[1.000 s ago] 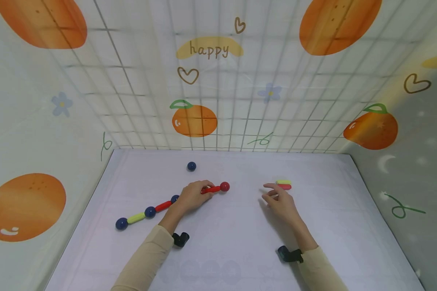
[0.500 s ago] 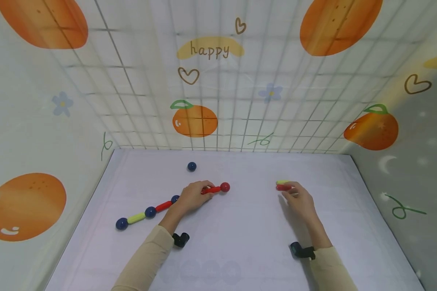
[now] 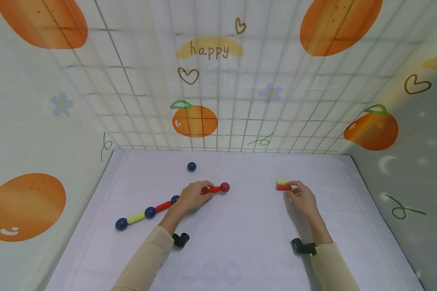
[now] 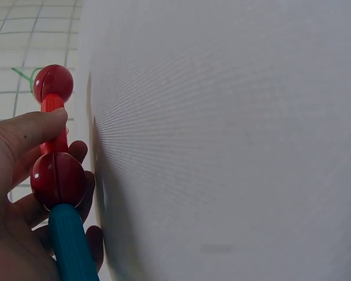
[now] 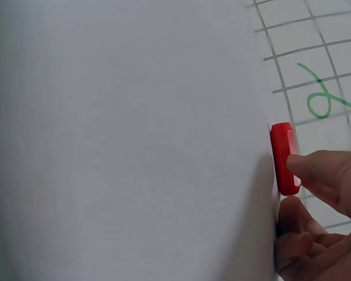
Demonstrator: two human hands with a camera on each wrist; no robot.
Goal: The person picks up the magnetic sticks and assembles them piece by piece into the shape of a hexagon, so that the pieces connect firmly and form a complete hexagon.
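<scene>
1. Patterned backdrop (image 3: 233, 93): rises along the tabletop's 12 o'clock edge, limiting reach there.
2. Tabletop (image 3: 247, 242): white; open surface extends between the hands, and from the right hand to the 3 o'clock edge.
3. Ball-and-rod chain (image 3: 163, 206): unchanged from one second earlier. From the left hand it runs between 8 and 9 o'clock; its red end ball (image 3: 224, 187) projects between 2 and 3 o'clock.
4. Left hand (image 3: 193, 196): unchanged. Thumb and fingers pinch the chain's red rod (image 4: 54, 104) between two red balls; a teal rod (image 4: 72, 240) adjoins the nearer ball.
5. Right hand (image 3: 302, 201): shifted. Its fingertips, at the loose rods' 9 o'clock side one second earlier, are now at their 3 o'clock end, thumb and index finger pinching the loose red rod (image 3: 283, 187).
6. Yellow-green rod (image 3: 282, 182): lies along the loose red rod's 12 o'clock side; contact between them cannot be told.
7. Loose blue ball (image 3: 191, 166): unmoved, at 12 o'clock from the left hand, near the far edge.
</scene>
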